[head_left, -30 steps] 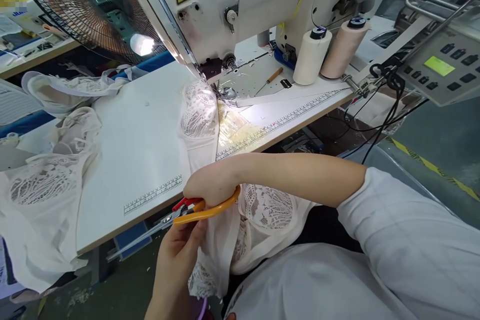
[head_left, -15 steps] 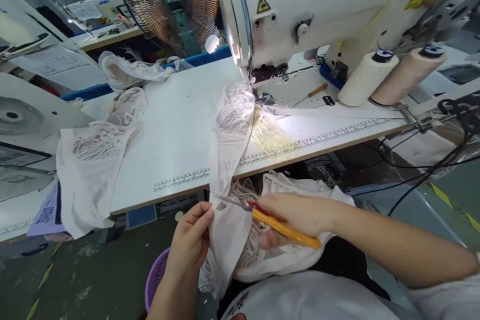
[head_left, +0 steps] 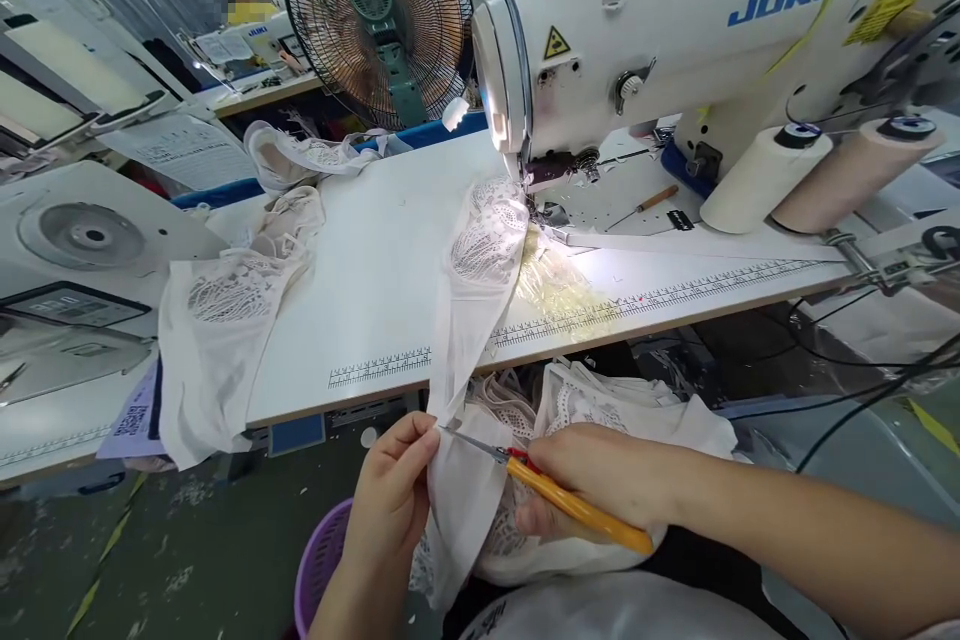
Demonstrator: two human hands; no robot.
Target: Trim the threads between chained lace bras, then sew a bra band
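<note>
A white lace bra (head_left: 480,260) hangs from the sewing table's front edge, its upper part lying by the needle of the sewing machine (head_left: 645,40). My left hand (head_left: 397,480) pinches the bra's edge just below the table, thumb against forefinger. In my right hand (head_left: 577,470) is a pair of scissors (head_left: 577,505) with an orange and red handle. Their blades point left, and the tips meet the bra's edge close to my left fingertips. Whether the blades are parted there is too small to tell. More white lace pieces (head_left: 600,400) lie heaped on my lap beneath my right hand.
Another lace piece (head_left: 217,320) drapes over the table's left part. Thread cones (head_left: 765,180), an awl (head_left: 645,205) and a metal strip guide stand or lie at right. A purple basket (head_left: 322,560) sits on the floor. Behind the table is a fan (head_left: 375,20).
The camera view has shifted, so the scene sits farther right. The scissors' tips have come nearer my left fingertips at the bra's edge. My left hand keeps its pinch.
</note>
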